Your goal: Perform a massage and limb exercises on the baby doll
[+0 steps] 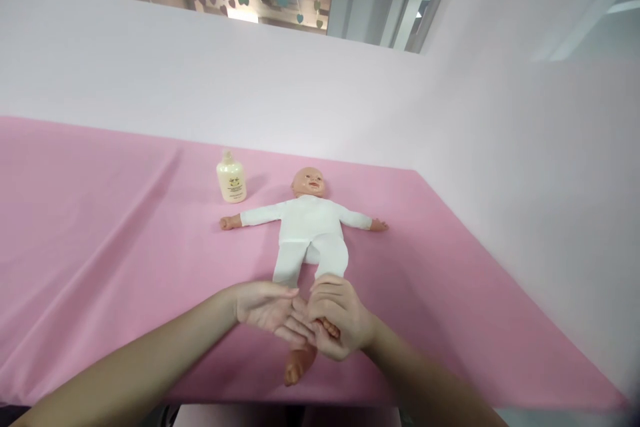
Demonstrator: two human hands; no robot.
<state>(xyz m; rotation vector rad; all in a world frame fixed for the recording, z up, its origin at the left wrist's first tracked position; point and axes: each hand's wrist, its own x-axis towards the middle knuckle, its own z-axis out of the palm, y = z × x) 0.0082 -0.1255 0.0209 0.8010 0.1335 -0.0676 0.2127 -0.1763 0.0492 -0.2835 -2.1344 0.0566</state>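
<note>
A plastic baby doll in a white cloth suit (310, 227) lies face-up on the pink cloth-covered table (100, 227), head toward twelve o'clock. At its six o'clock, the right hand (340, 320) is clamped round one bare doll foot (327, 328). The left hand (265, 307) lies open, fingers flat against the right hand. A cream plastic bottle (231, 178) stands at the doll's ten o'clock.
</note>
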